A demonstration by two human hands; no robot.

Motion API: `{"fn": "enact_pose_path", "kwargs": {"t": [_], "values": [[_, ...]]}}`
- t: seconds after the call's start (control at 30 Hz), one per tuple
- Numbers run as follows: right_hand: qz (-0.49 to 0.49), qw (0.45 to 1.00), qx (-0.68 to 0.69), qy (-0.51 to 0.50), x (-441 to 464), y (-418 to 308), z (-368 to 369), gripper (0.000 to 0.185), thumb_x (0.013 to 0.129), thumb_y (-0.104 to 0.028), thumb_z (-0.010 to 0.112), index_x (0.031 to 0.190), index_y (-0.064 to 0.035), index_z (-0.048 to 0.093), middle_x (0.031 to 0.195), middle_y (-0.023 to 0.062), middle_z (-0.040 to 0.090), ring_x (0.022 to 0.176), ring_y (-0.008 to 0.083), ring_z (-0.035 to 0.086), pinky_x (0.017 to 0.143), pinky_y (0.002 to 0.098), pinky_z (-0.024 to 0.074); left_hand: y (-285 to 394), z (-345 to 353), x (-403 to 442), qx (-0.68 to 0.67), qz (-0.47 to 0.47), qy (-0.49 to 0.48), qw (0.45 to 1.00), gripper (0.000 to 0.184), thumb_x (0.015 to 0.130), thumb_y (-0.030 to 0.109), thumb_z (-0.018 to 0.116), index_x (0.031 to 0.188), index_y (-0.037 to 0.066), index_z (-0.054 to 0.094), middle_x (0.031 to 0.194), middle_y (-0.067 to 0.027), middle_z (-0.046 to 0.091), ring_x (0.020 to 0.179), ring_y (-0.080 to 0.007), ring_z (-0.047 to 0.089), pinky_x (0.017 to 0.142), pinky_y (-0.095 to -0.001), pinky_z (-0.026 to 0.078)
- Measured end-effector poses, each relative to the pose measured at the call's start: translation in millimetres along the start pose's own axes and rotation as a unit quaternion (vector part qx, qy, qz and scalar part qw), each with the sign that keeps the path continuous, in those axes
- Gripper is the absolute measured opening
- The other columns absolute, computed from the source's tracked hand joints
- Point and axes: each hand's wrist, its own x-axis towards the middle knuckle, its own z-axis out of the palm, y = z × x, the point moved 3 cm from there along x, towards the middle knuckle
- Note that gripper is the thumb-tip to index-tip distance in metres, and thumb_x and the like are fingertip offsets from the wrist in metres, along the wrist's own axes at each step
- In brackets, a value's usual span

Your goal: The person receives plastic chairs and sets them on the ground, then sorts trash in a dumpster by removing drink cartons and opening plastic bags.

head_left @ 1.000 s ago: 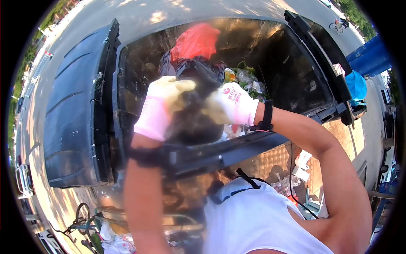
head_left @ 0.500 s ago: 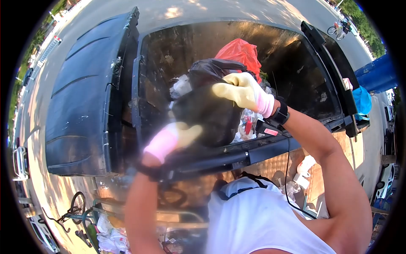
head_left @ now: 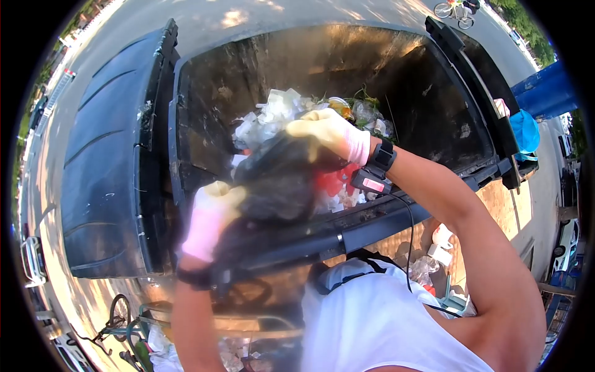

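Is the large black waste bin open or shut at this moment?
Open. No lid covers the waste bin: its inner walls and the loose rubbish inside show plainly from above.

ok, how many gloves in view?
2: one on the left hand, at the left edge of the blurred black bag; one on the right hand, at the bag's upper part. More could be hidden in the bin.

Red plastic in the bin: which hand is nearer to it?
Right. In the head view, the right hand is just above the red plastic; the left hand is farther off, left of it, across the black bag.
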Motion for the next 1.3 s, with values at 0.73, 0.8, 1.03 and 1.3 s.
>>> {"fn": "enact_pose_path", "kwargs": {"t": [0.73,0.8,1.03,1.3], "values": [[-0.220,0.819,-0.520,-0.102,-88.9,-30.3,-7.1,0.054,0.091,-0.049,0.070,0.111,0.0012,0.069,0.096,0.0206,0.074,0.087,0.0388,0.074,0.079,0.0470,0.0589,99.7,83.6,-12.8,-0.121,-0.025,0.036,0.992,0.023,0.102,0.021,0.066,0.087,0.005,0.062,0.061,0.0011,0.051,0.045,-0.0107,0.045,0.048,-0.0297,0.045],[-0.293,0.817,-0.492,-0.067,-71.6,-11.9,13.6,0.038,0.091,-0.043,0.072,0.082,-0.0064,0.072,0.073,0.0133,0.070,0.071,0.0358,0.073,0.067,0.0461,0.0571,94.9,81.6,-11.6,-0.074,0.066,0.001,0.995,0.024,0.102,0.022,0.067,0.088,0.004,0.063,0.061,0.0010,0.050,0.046,-0.0106,0.045,0.050,-0.0288,0.046],[-0.296,0.836,-0.457,-0.069,-63.3,-47.3,15.4,0.034,0.095,-0.035,0.070,0.079,-0.0049,0.068,0.069,0.0205,0.065,0.070,0.0408,0.069,0.066,0.0483,0.0537,108.8,35.3,-43.9,-0.190,0.085,0.046,0.977,0.032,0.104,0.025,0.067,0.122,-0.002,0.069,0.101,-0.0073,0.069,0.076,-0.0135,0.066,0.074,-0.0292,0.055],[-0.299,0.844,-0.440,-0.059,-67.0,-52.1,35.7,0.035,0.095,-0.031,0.068,0.074,-0.0037,0.070,0.071,0.0214,0.065,0.068,0.0380,0.068,0.065,0.0468,0.0522,33.5,64.5,-14.3,0.215,0.091,0.006,0.972,0.025,0.090,0.013,0.069,0.111,0.000,0.073,0.098,-0.0256,0.073,0.095,-0.0415,0.072,0.084,-0.0417,0.056]]}}
